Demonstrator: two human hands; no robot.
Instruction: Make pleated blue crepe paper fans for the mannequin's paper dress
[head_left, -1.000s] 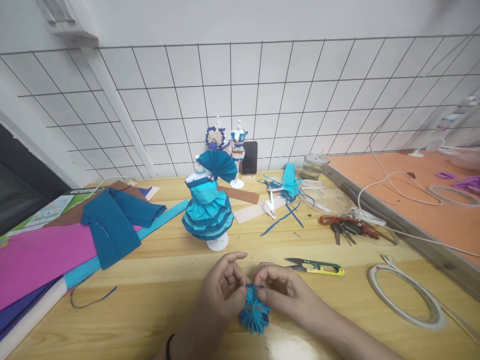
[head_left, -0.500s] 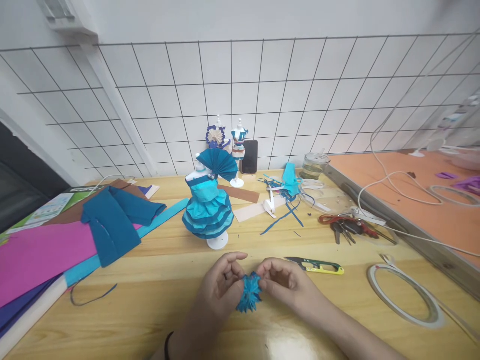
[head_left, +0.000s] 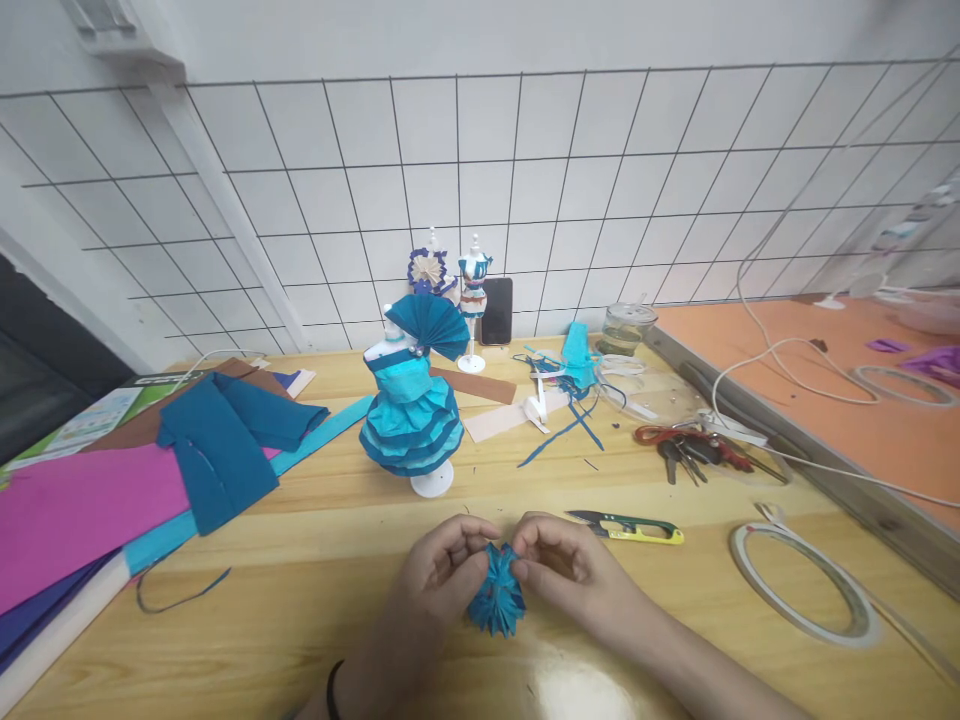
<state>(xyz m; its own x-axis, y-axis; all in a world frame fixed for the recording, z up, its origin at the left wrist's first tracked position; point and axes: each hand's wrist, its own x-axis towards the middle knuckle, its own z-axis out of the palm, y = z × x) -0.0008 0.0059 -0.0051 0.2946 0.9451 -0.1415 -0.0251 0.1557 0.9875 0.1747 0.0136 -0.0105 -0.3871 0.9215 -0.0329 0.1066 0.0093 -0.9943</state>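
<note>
Between my hands is a small pleated blue paper rosette [head_left: 498, 602], light blue with darker blue edges. My left hand [head_left: 444, 572] pinches its left upper side, thumb against the folds. On the other side, the thumb and forefinger of my right hand [head_left: 559, 565] grip its upper right edge. Just beyond my right hand lie thread snips [head_left: 628, 527] with a yellow and green handle. Farther off stands a miniature dress form [head_left: 412, 400] in a layered blue paper dress, with a dark blue pleated fan [head_left: 431, 325] at its shoulder.
Coloured crepe paper sheets [head_left: 82, 490] are stacked at left. A roll of double-sided tape [head_left: 806, 585] lies at right, behind it keys [head_left: 690, 455]. Paper scraps [head_left: 576, 360], a glass jar [head_left: 628, 328], a phone [head_left: 496, 311] and two smaller dress forms [head_left: 473, 290] stand farther back.
The rosette's lower pleats are spread a little wider and face more toward me. Both hands stay on it, my right fingers slightly farther left. The whole view has shifted slightly.
</note>
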